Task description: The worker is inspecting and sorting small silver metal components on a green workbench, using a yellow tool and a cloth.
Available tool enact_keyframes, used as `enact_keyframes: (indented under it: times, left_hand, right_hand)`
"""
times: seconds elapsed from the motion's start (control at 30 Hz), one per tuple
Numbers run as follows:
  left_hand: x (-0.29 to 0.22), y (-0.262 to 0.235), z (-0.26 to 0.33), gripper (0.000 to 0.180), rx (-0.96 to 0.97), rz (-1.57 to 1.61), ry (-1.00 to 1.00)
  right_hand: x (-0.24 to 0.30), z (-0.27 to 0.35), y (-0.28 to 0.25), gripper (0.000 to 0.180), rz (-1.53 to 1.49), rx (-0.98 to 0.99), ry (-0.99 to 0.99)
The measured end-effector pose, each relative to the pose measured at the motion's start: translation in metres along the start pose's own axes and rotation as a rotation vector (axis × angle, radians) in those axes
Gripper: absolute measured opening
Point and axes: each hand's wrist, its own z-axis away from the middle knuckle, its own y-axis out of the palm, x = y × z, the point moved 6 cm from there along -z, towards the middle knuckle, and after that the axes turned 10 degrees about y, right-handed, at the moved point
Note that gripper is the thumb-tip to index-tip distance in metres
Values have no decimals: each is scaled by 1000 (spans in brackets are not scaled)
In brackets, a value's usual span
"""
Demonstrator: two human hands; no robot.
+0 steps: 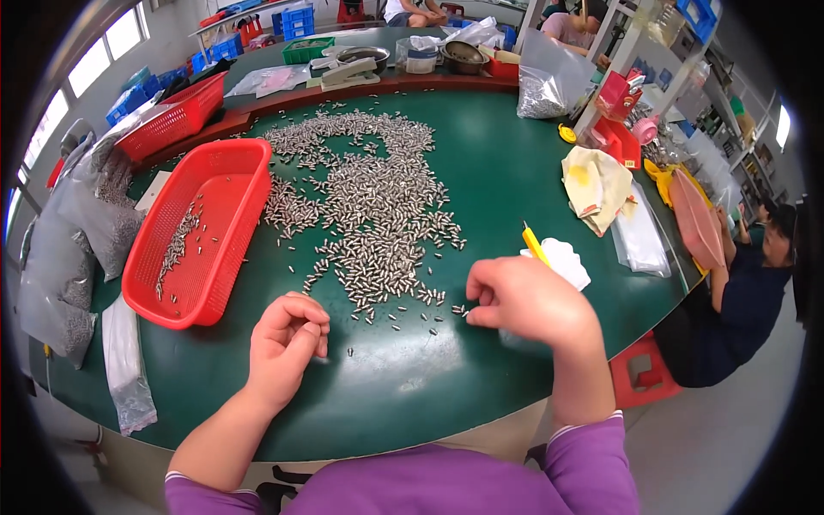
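A large pile of small silver metal pieces [378,210], short and pointed like bullet-shaped fittings, spreads over the green table [481,180]. Left of the pile, a red perforated basket [137,283] holds a few more of the pieces. At the pile's near left edge, my left hand [287,343] rests with fingers curled and thumb pressed to them; what it holds, if anything, is hidden. My right hand [532,300] is at the near right edge, fingers bent in a pinch beside a couple of loose pieces [460,310]. Its fingertips are partly hidden.
Clear bags of metal parts [64,266] line the left edge. Beyond my right hand lie a yellow-handled tool [534,244] and a pale cloth [596,184]. Another parts bag [549,81] stands far right. A person in dark clothing [742,300] sits at right, holding a pinkish tray [693,219].
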Motion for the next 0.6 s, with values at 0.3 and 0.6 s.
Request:
enact_keyframes:
  times: [0.3,0.6]
  left_hand:
    - [-1,7,-1,14,30,-17,1]
    - [-1,5,1,15,31,0,11]
  right_hand:
    - [-3,-11,-23,18,-200,-631,-225]
    - [-27,-25,1,15,-17,-83,100]
